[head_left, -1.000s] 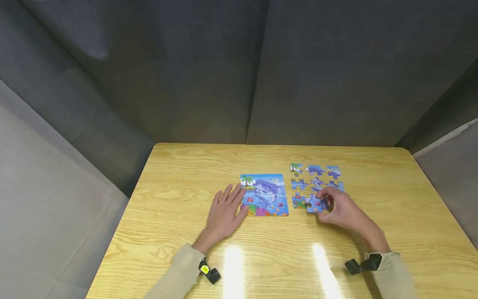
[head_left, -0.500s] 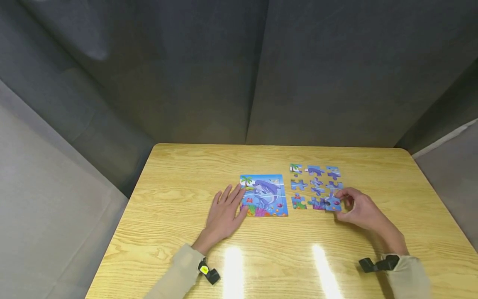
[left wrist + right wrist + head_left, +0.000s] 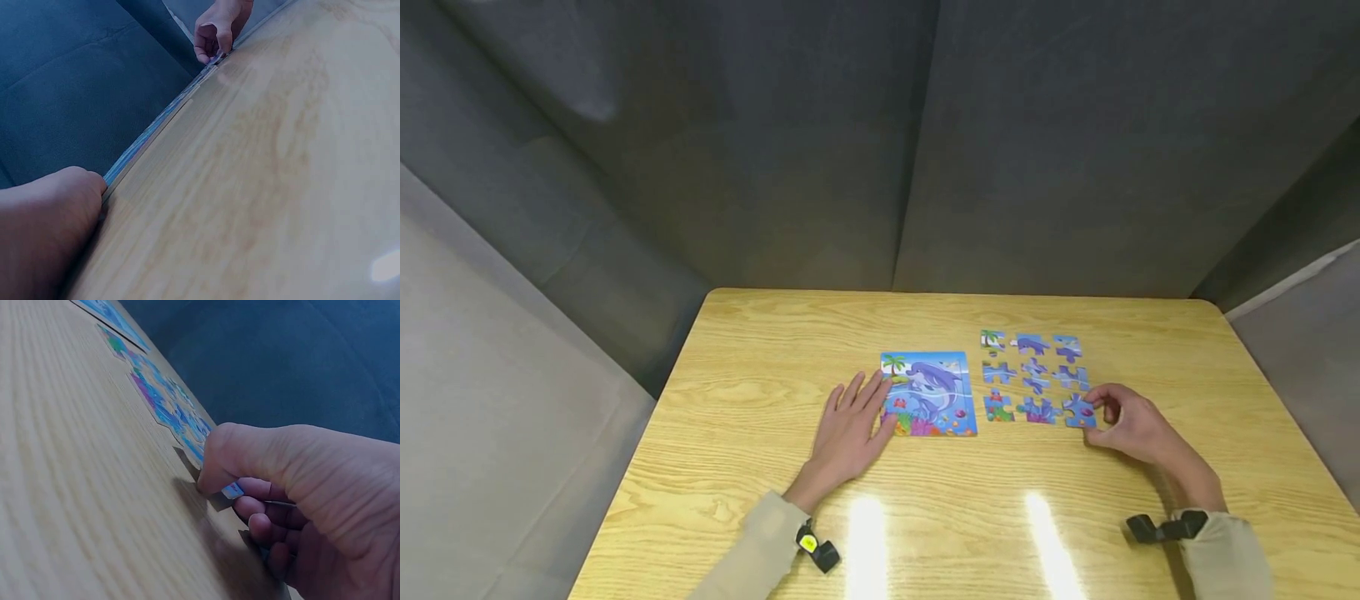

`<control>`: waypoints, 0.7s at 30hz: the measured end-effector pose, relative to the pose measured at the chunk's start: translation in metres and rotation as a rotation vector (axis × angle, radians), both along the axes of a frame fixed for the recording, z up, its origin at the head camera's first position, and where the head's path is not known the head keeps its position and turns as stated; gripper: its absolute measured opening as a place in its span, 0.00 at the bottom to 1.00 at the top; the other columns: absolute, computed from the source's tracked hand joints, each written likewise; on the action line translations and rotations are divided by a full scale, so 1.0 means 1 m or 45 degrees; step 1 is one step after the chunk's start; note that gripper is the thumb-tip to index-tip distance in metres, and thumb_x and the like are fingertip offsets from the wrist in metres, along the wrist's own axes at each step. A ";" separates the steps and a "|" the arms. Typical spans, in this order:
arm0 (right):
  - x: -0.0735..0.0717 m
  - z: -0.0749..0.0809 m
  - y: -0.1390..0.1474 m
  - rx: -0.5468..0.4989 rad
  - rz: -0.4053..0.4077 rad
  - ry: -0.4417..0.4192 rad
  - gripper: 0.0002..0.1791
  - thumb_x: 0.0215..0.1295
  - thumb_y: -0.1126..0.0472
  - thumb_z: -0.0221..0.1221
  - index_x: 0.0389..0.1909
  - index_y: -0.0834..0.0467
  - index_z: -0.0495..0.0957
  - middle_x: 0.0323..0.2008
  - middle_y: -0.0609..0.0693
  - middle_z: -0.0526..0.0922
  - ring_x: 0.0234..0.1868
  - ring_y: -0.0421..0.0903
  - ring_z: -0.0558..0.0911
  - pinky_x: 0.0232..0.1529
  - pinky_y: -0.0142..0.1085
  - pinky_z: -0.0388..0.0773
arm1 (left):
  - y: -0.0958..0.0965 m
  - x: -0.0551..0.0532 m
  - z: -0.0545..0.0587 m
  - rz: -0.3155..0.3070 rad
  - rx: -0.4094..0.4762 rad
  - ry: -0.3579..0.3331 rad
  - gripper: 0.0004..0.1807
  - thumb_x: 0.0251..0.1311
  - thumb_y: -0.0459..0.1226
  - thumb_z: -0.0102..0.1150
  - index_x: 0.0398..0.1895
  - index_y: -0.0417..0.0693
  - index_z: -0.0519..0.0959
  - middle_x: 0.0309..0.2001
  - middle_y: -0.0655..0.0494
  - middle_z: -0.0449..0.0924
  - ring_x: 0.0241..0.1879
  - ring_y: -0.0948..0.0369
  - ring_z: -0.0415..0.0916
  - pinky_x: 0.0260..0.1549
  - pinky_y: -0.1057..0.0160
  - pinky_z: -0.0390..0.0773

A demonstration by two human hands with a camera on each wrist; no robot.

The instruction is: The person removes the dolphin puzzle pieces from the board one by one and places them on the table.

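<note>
With thumb and fingers, my right hand pinches a blue jigsaw piece at the lower right corner of the spread-out pieces. A corner of that piece shows between thumb and fingers in the right wrist view. My left hand lies flat, its fingers straight, the fingertips over the left edge of a square dolphin picture board. In the left wrist view the board is seen almost edge-on beyond the left hand.
Other jigsaw pieces lie in loose rows right of the board, among them a palm tree piece, a dolphin head piece and a coral piece. The wooden table ends at a dark fabric wall.
My right hand has moved right with the jigsaw piece, from overlapping the bottom middle piece to the right end of the bottom row. The left hand has stayed on the board.
</note>
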State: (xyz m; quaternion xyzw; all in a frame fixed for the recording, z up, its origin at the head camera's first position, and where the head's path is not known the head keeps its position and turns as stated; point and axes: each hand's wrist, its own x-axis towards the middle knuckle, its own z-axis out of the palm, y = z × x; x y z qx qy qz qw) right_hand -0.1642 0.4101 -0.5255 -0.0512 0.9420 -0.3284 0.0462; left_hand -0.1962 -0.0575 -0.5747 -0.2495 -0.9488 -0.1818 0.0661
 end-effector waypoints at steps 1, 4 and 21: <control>-0.001 -0.001 0.000 0.001 0.004 -0.007 0.27 0.53 0.63 0.75 0.52 0.64 0.76 0.35 0.53 0.75 0.32 0.43 0.69 0.30 0.36 0.66 | 0.000 0.000 0.000 -0.001 0.001 0.000 0.35 0.81 0.58 0.36 0.84 0.57 0.57 0.83 0.58 0.52 0.83 0.50 0.45 0.77 0.40 0.46; -0.002 -0.003 0.001 -0.003 0.011 -0.014 0.28 0.53 0.63 0.76 0.53 0.65 0.76 0.35 0.53 0.75 0.32 0.42 0.68 0.30 0.35 0.66 | 0.000 0.002 0.000 -0.001 0.002 -0.004 0.35 0.81 0.58 0.36 0.84 0.56 0.57 0.83 0.57 0.52 0.83 0.49 0.46 0.77 0.39 0.46; 0.001 -0.006 0.003 -0.098 -0.021 0.022 0.28 0.58 0.63 0.73 0.57 0.66 0.74 0.44 0.58 0.76 0.35 0.43 0.68 0.32 0.34 0.66 | 0.000 -0.001 -0.003 -0.013 -0.066 0.015 0.49 0.68 0.74 0.37 0.85 0.62 0.53 0.84 0.56 0.48 0.83 0.48 0.44 0.77 0.38 0.46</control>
